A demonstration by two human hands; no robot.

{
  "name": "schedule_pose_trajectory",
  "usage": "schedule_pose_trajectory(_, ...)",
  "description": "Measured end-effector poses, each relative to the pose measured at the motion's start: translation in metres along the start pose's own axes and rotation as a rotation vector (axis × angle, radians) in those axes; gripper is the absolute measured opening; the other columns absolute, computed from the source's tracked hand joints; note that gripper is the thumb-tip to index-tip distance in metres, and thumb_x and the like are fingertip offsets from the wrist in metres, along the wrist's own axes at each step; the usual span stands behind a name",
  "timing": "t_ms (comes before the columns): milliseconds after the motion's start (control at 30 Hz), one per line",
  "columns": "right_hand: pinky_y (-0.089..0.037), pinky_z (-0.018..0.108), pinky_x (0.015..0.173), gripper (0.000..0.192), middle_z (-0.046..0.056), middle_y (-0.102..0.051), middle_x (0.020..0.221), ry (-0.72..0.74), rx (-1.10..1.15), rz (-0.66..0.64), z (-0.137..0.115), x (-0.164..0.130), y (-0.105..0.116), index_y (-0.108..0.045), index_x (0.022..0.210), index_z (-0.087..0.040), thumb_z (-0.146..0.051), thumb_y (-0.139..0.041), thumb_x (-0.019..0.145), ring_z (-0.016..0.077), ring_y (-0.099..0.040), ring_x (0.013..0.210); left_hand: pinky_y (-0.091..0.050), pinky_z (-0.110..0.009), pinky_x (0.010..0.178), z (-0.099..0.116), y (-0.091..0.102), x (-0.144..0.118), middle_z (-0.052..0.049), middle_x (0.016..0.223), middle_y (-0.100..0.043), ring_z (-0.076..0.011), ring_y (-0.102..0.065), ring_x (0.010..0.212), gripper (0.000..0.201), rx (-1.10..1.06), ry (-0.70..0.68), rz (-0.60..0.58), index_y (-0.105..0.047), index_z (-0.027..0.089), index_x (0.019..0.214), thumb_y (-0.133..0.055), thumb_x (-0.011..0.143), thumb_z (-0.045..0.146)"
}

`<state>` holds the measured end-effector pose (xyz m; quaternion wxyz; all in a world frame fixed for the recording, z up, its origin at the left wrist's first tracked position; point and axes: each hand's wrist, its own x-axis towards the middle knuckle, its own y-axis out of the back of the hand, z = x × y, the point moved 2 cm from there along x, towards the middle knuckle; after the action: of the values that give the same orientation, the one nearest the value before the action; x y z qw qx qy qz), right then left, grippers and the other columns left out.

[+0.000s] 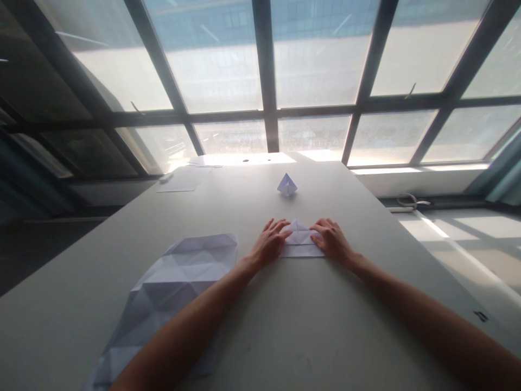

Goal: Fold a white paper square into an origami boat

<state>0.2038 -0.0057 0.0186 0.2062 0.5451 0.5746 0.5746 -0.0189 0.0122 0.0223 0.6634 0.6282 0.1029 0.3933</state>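
Observation:
A folded white sheet of paper (301,251) lies on the white table in front of me. Its top comes to a triangular peak, and a flat strip runs along its near edge. My left hand (268,240) grips the left side with the thumb on top and fingers bent along the edge. On the right side, my right hand (331,240) holds the paper with thumb and fingers curled against it. Beyond both hands stands a small folded paper boat (287,185). Some of the fingertips' contact with the paper is hard to make out.
A large creased sheet of paper (179,269) spreads under and beside my left forearm. Flat white sheets (185,179) lie at the table's far left. The table (260,336) reaches to the windows, and a coiled cable (407,201) sits beyond its right edge.

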Motion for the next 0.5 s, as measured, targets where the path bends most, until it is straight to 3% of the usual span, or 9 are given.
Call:
schedule_pose_trajectory(100,-0.039,0.039,0.094,0.025,0.009,-0.062,0.108,0.086,0.023,-0.033,-0.014,-0.001,-0.004,-0.066,0.11,-0.022,-0.019,-0.053,0.089,0.0249,-0.053,0.105,-0.019,-0.042,0.116,0.009,-0.006,-0.001,-0.004,0.149,-0.037,-0.0191,-0.026,0.141,0.045,-0.035,-0.121,-0.147,-0.04,0.028,0.142,-0.039,0.098,0.025)
schedule_pose_trajectory(200,-0.038,0.038,0.098,0.037,0.008,-0.06,0.121,0.12,0.119,-0.078,-0.024,-0.003,-0.014,-0.056,0.128,-0.025,-0.023,-0.047,0.092,0.0226,-0.051,0.114,-0.016,-0.042,0.116,0.011,-0.012,-0.002,-0.006,0.155,-0.023,-0.0205,-0.018,0.144,0.058,-0.047,-0.117,-0.241,-0.018,0.027,0.151,-0.038,0.098,0.042)
schedule_pose_trajectory(267,-0.033,0.039,0.105,0.044,0.009,-0.051,0.137,0.112,0.137,-0.124,-0.024,-0.004,-0.021,-0.044,0.139,-0.022,-0.03,-0.04,0.096,0.0222,-0.043,0.127,-0.013,-0.042,0.116,0.01,-0.013,-0.003,-0.007,0.156,-0.016,-0.0211,-0.013,0.144,0.063,-0.031,-0.111,-0.266,-0.01,0.026,0.152,-0.035,0.098,0.048)
schedule_pose_trajectory(367,-0.02,0.044,0.114,0.058,0.012,-0.031,0.152,0.094,0.084,-0.227,-0.019,-0.004,-0.03,-0.029,0.148,-0.015,-0.044,-0.028,0.098,0.0236,-0.026,0.14,-0.011,-0.04,0.116,0.008,-0.014,-0.004,-0.009,0.157,-0.012,-0.0213,-0.01,0.145,0.067,-0.012,-0.118,-0.282,-0.007,0.024,0.152,-0.031,0.097,0.054)
schedule_pose_trajectory(500,-0.011,0.048,0.116,0.068,0.012,-0.02,0.155,0.031,0.0,-0.278,-0.01,-0.004,-0.037,-0.025,0.15,-0.013,-0.055,-0.018,0.097,0.0243,-0.015,0.144,-0.008,-0.041,0.116,0.001,-0.019,-0.004,-0.011,0.156,-0.013,-0.0227,-0.007,0.145,0.071,0.011,-0.068,-0.281,-0.011,0.02,0.152,-0.026,0.096,0.06)
